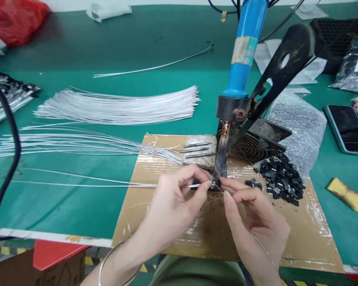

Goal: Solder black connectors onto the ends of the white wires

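My left hand (181, 198) pinches a thin white cable (143, 185) close to its end, under the tip of a blue-handled soldering iron (222, 155) fixed in a black stand. Two strands of cable trail leftward from those fingers. From the other side, my right hand (252, 214) holds a thin solder wire (258, 241), its end by the iron tip and the wire running back across the palm. At the tip, a small part by the left fingertips is mostly hidden, so its kind does not show.
Bundles of white cables (122, 106) lie at the left. Small black connectors (283, 178) are heaped on the cardboard (304, 226), near a fan (253, 145). A grey block (198, 161) bears several thin metal tools. Further right are a phone (350, 129) and a yellow sponge (346, 194).
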